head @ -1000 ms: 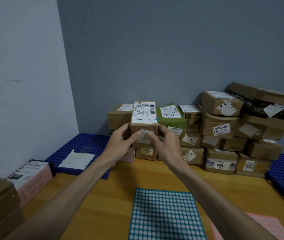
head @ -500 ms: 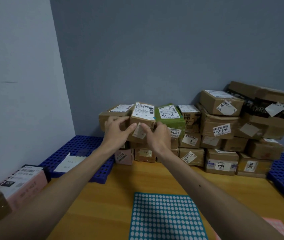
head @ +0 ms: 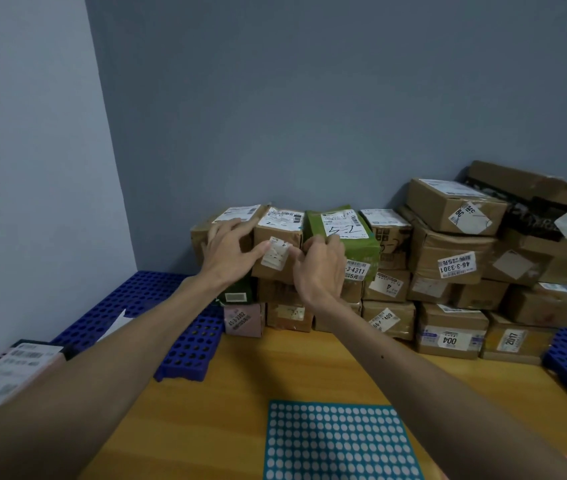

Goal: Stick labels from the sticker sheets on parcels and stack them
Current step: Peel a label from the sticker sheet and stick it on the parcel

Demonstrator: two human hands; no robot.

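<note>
Both hands on the stack: left hand and right hand flank a brown parcel beside a green parcel, teal sticker sheet below.

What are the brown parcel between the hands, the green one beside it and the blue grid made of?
The brown parcel: matte cardboard, probably; dull, creased edges. The green parcel: seemingly a plastic film wrap; it wrinkles and shines slightly. The blue grid: likely moulded plastic; uniform colour, even holes.
</note>
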